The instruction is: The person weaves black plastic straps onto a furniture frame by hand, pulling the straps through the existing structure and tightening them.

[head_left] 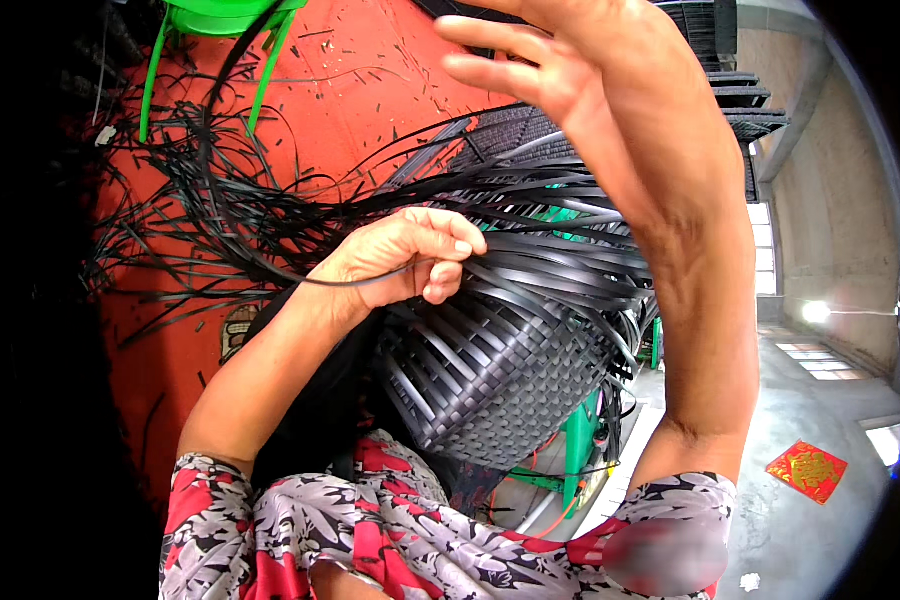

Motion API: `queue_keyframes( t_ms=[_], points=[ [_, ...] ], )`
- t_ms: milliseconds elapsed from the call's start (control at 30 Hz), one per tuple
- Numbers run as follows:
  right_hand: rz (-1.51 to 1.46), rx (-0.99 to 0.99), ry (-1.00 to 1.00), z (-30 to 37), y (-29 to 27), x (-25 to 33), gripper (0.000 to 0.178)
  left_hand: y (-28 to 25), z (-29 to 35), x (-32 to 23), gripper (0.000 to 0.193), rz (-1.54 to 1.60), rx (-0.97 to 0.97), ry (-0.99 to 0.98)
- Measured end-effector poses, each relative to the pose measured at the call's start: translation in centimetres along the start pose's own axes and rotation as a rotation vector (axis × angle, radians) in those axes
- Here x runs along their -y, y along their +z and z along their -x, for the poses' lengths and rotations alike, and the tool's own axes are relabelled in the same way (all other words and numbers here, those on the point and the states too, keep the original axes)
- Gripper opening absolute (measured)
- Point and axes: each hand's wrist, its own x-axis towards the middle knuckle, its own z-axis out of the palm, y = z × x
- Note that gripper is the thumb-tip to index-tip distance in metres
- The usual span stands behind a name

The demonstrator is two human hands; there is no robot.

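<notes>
Basket sits dead centre of the frame, a half-woven black thing lying on its side across the person's lap, with its unwoven strips fanning out toward the upper right. Left hand, just left of centre, is clenched around one loose strip, pinching it right at the basket's rim; that strip loops away to the upper left over the red floor. Right hand is up at the top of the frame, fingers spread and released, gripping nothing as far as I can see, forearm running down the right side. Looks to me like mid-weave, with one strip being fed through the uprights. Next move probably calls for the free hand to come down and part the uprights or catch the strip's end, while the left keeps it tight so the row doesn't go slack. Loose strips litter the floor, green chair legs poke in at the upper left, and a green frame shows under the basket at lower centre
</notes>
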Motion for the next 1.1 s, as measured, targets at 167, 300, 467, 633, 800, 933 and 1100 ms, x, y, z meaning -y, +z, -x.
queue_keyframes(
  t_ms=[167,300,467,633,800,933,1100],
  points=[
    [0.713,-0.05,0.104,5.5,0.7,0.4,0.014,0.5,-1.7,-0.4,0.012,0.095,-0.089,0.052],
    [1.138,0.118,0.143,11.3,0.8,-1.4,0.015,-1.2,-3.1,-0.4,0.023,0.163,0.06,0.126],
    [1.279,0.057,0.186,14.7,1.4,-3.9,0.018,-1.5,-2.3,1.0,0.026,0.162,0.027,0.218],
    [1.408,0.029,0.279,14.5,1.9,-4.5,0.014,-2.2,-1.3,1.9,0.034,0.071,0.153,0.284],
    [1.297,0.067,0.283,13.8,0.9,-5.2,0.014,-3.0,0.0,2.3,0.034,-0.622,-0.035,0.355],
    [0.92,-0.021,0.528,12.9,-0.3,-4.4,0.016,-1.4,0.9,3.2,0.03,-1.117,-0.186,0.488],
    [0.792,0.037,0.556,11.1,0.1,-3.0,0.021,0.5,3.4,1.6,0.019,-0.972,-0.299,0.266]
  ],
)
